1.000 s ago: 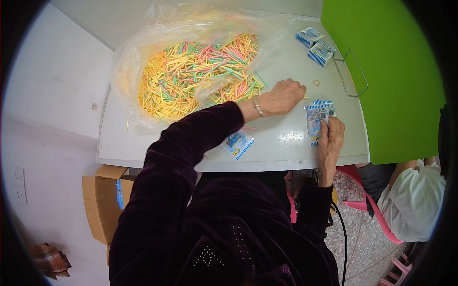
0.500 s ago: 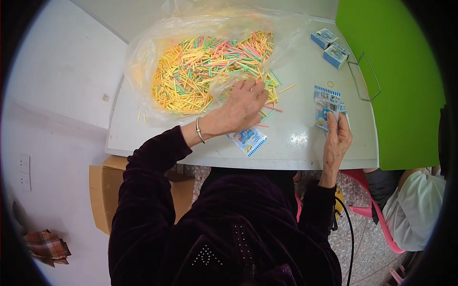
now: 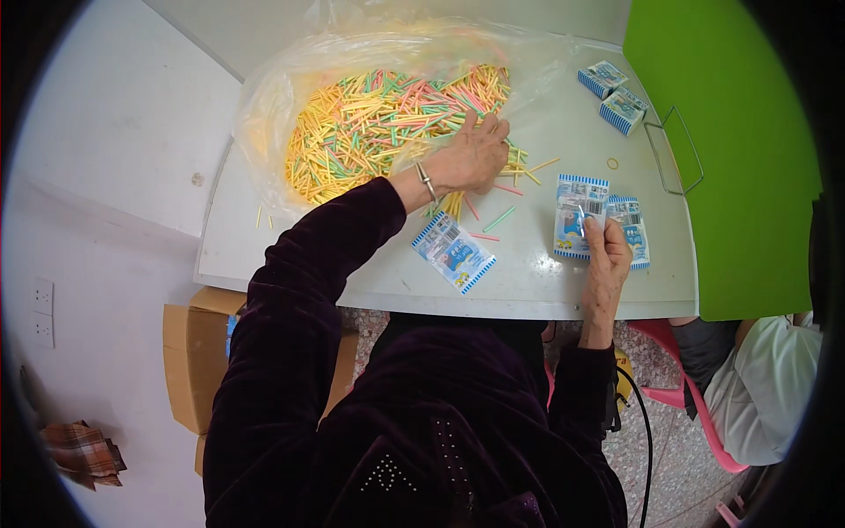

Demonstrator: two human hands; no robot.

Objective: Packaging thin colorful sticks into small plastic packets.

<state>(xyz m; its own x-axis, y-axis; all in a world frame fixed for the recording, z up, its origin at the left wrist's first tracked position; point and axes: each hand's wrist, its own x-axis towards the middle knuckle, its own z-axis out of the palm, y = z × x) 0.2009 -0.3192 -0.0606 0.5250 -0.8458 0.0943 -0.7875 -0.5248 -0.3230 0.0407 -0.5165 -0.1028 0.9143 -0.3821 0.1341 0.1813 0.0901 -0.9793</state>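
A clear plastic bag (image 3: 264, 114) lies spread on the table, full of thin yellow, pink and green sticks (image 3: 352, 141). At the heap's right edge my left hand (image 3: 471, 158) bends over the sticks, fingers curled; whatever is under them is hidden. My right hand (image 3: 607, 268) pinches a flat blue-and-white packet (image 3: 578, 198) by its lower right part, thumb on top. Partly behind that hand lies a second such packet (image 3: 634, 233). Another flat packet (image 3: 453, 253) rests tilted just below my left hand.
Two block-shaped blue-and-white packs (image 3: 623, 110) stand at the far right, near a yellow rubber band (image 3: 613, 164) and a wire handle (image 3: 673, 150) by the green panel (image 3: 739, 176). Several loose sticks (image 3: 499, 219) lie on the table (image 3: 378, 273). Below it stands a cardboard box (image 3: 189, 370).
My left hand has moved right along the heap, uncovering more of the flat packet below it. My right hand has shifted left with its packet, and the packet behind it shows more.
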